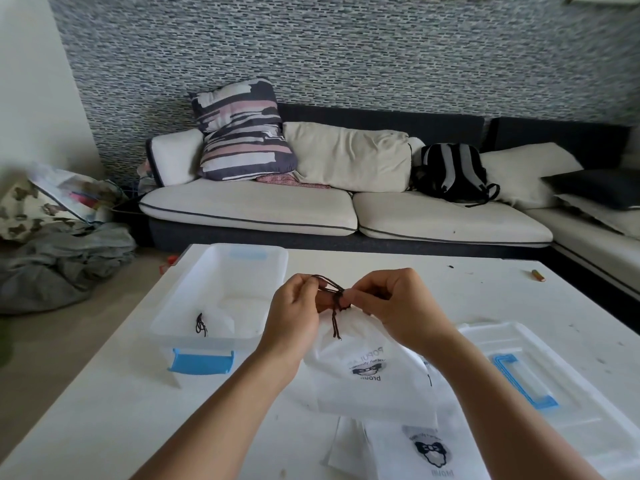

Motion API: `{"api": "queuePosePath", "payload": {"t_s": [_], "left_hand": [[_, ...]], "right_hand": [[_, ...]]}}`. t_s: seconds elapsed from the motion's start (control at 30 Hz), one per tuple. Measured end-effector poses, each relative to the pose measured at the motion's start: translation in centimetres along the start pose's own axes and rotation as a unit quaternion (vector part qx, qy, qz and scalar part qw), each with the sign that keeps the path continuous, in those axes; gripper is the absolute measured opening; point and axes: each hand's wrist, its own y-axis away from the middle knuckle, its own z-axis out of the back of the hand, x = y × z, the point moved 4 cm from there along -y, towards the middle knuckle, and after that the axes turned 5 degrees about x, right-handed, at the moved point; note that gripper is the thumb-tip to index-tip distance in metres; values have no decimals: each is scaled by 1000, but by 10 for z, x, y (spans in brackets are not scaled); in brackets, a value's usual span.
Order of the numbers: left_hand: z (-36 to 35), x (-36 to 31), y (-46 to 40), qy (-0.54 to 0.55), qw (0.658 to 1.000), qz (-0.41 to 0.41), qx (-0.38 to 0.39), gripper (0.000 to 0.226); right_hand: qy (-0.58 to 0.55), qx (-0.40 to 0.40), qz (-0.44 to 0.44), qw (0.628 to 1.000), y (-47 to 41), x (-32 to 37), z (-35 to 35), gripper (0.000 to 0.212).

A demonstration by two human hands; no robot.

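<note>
Both hands are raised a little above the white desk [104, 410], near its middle, and they work on the dark brown drawstring [330, 285] of a white cloth bag [363, 372]. The left hand [294, 306] has curled fingers, and its grip pinches the looped part of the drawstring, which runs from there to the right. The right hand [391, 303] is curled too. Its grip pinches the drawstring at the gathered neck of the bag, where the cord is wound around. Two loose ends of the cord hang down in front of the bag. The lower part of the bag lies on the desk between the forearms, and its black printed logo appears upside down. A second bag [415, 448] of the same kind lies flat nearer to the person, partly under the first one. To the left stands a clear plastic box [166, 327] with a blue latch, and inside it lies another white bag with a dark cord [201, 325]. To the right lies the clear lid [485, 341] with a blue handle. Behind the desk is a sofa [249, 206] with a backpack [453, 171] on it.
</note>
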Motion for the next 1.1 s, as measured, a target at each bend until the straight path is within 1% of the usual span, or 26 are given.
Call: {"api": "queuePosePath", "payload": {"t_s": [0.23,0.47,0.57,0.7,0.87,0.93,1.07,1.1], "left_hand": [[3,4,-3,-22,1000,-12,-10,25],[1,-2,-1,-62,997,-46,11,27],[0,-3,4,-78,995,-53,38,35],[-5,-1,5,-47,995,-44,73,27],[-4,7,1,55,994,-9,92,18],[-5,8,1,78,992,3,98,16],[-8,9,0,91,991,11,96,11],[-9,9,1,97,991,14,93,11]], "right_hand": [[1,-5,-8,1000,3,3,3,13],[-20,-15,-38,999,3,0,-1,14],[-25,-17,-50,998,4,-1,-2,18],[-34,-12,-59,998,4,-1,-1,25],[-66,-4,-41,997,3,-2,1,16],[-69,10,-34,997,3,-2,2,13],[-77,45,-37,995,3,-4,7,18],[-84,56,-36,994,3,-4,8,16]]}}
